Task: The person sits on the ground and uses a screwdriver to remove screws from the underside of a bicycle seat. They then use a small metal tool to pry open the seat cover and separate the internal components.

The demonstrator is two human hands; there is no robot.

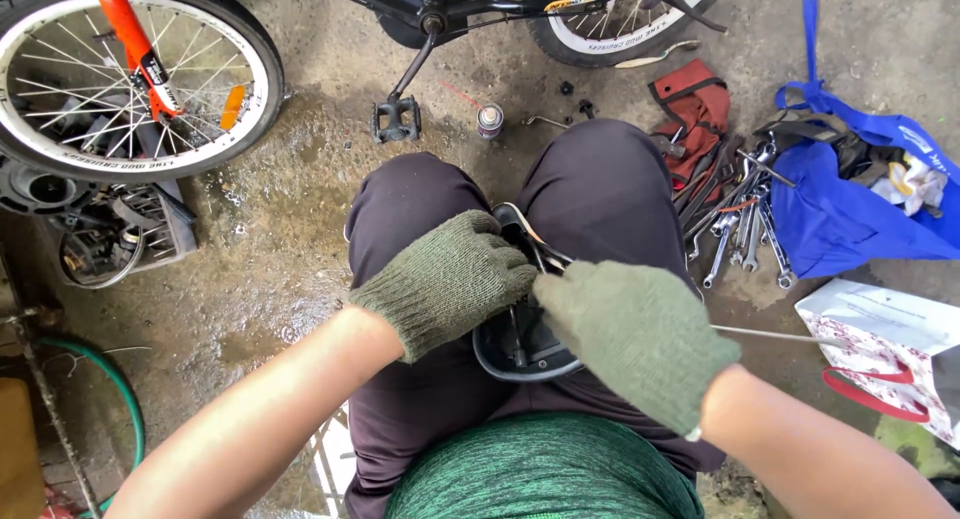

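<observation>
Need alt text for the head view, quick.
Both gloved hands, left hand and right hand, work on an upturned bicycle saddle held on the person's lap. Wrenches and a blue bag lie to the right.

left hand: we curl it, gloved, fingers closed, over our lap | right hand: gloved, knuckles up, fingertips meeting the left | forearms: bare, angled inward

Single head-worn view, looking steeply down from close above the seated person's lap and two green-knit-gloved hands, taking in the wet concrete floor ahead and to both sides.
</observation>
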